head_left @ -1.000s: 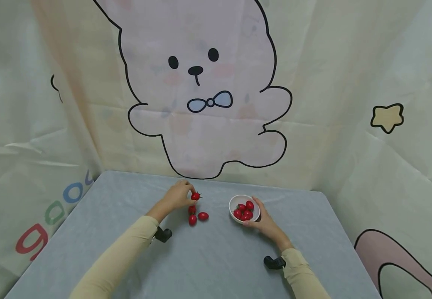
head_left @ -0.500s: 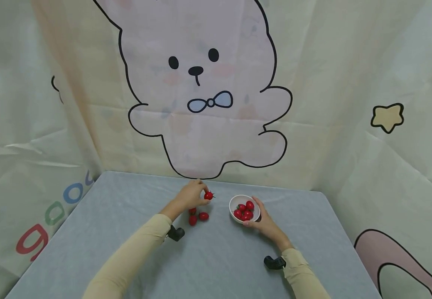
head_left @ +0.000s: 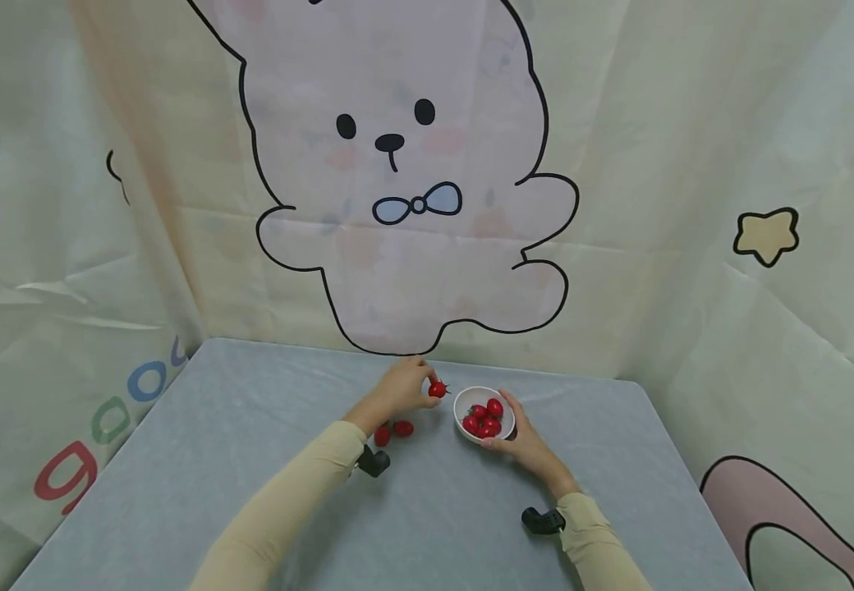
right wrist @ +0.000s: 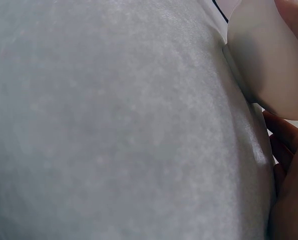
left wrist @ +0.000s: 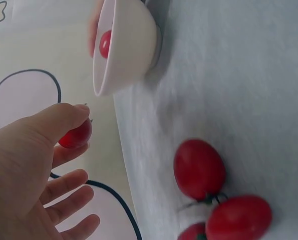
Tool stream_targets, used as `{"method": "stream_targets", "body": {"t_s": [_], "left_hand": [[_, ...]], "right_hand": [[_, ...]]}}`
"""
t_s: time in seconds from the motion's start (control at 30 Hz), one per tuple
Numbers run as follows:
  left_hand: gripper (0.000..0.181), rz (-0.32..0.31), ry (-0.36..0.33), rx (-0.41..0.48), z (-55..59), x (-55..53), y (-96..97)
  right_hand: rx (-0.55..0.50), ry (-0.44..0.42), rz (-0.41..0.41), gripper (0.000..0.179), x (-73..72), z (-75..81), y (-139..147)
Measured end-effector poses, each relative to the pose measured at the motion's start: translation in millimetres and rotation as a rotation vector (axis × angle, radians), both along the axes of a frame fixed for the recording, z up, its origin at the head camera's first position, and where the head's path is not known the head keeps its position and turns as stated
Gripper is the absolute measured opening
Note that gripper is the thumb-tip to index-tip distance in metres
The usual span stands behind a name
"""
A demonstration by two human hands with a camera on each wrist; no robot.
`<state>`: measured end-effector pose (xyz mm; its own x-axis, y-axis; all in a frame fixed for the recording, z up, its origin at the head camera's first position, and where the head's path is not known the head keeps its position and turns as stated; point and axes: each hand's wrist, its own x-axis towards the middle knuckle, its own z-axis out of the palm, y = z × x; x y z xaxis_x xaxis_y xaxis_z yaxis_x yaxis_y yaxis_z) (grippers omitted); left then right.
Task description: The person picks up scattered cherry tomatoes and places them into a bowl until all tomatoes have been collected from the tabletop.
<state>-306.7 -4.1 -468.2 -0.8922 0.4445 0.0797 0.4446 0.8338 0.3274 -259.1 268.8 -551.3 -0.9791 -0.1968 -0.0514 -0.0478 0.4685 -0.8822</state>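
Between thumb and forefinger, my left hand (head_left: 397,389) pinches a cherry tomato (left wrist: 77,135) by its sides, its stem end pointing toward the bowl. The tomato is raised over the table, just left of the white bowl (left wrist: 136,47). My right hand (head_left: 526,445) holds that bowl from its right side, thumb at the near rim and fingers at the far rim. Several cherry tomatoes (head_left: 484,427) lie inside the bowl. Three more cherry tomatoes (left wrist: 199,169) lie on the table below my left wrist; in the head view one is hidden behind the hand.
A pale blue-grey cloth (head_left: 442,509) covers the table. Behind it hangs a curtain (head_left: 412,263) printed with a cartoon bear, and similar printed curtains stand at both sides. Black wrist cameras (head_left: 543,520) sit on both wrists.
My left hand has carried the pinched tomato rightward, from above the loose tomatoes to near the bowl's left rim. The right hand and bowl have stayed in place.
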Motion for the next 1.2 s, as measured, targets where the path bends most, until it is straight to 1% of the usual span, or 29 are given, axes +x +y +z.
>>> {"method": "stream_targets", "body": {"t_s": [0.07,0.17,0.23,0.3,0.43,0.53,0.7,0.83,0.93,1.0,1.07,1.2], "left_hand": [[0.035,-0.004,-0.003,0.006,0.0,0.7,5.8],[0.035,-0.006,0.004,-0.007,-1.2,0.8,14.3],[0.034,-0.012,0.008,-0.008,-1.7,0.3,19.8],[0.034,-0.016,0.016,-0.024,-2.5,0.0,24.8],[0.034,-0.026,0.022,-0.032,-3.0,0.8,33.3],[0.033,-0.030,0.021,-0.026,-1.2,2.3,38.0],[0.034,-0.043,0.040,-0.030,2.2,4.5,44.4],[0.035,-0.039,0.027,-0.030,2.6,6.7,47.2],[0.035,-0.030,0.012,-0.014,2.2,7.0,48.7],[0.035,-0.028,0.015,-0.005,1.7,5.8,49.6],[0.035,-0.033,0.019,-0.002,1.0,4.7,50.8],[0.034,-0.043,0.011,-0.002,0.1,3.7,52.4]], "right_hand": [[-0.007,-0.015,0.004,0.105,4.4,8.3,-1.5],[-0.002,-0.025,0.001,0.106,5.9,10.6,-2.4],[-0.003,-0.027,0.001,0.105,6.0,10.8,-2.5],[0.002,-0.026,-0.008,0.105,2.9,3.2,-1.6],[0.008,-0.052,-0.004,0.105,3.9,4.9,-2.2],[0.014,-0.071,0.002,0.105,8.0,15.0,-5.3],[0.034,-0.071,0.017,0.105,18.6,36.2,-10.5],[0.018,-0.073,0.025,0.104,22.1,39.6,-10.4],[0.002,-0.081,0.027,0.104,20.0,36.7,-9.2],[-0.019,-0.085,0.020,0.105,16.1,32.0,-8.3],[-0.038,-0.081,0.009,0.105,11.1,24.1,-6.4],[-0.032,-0.050,0.009,0.103,2.5,6.9,-1.4]]}}
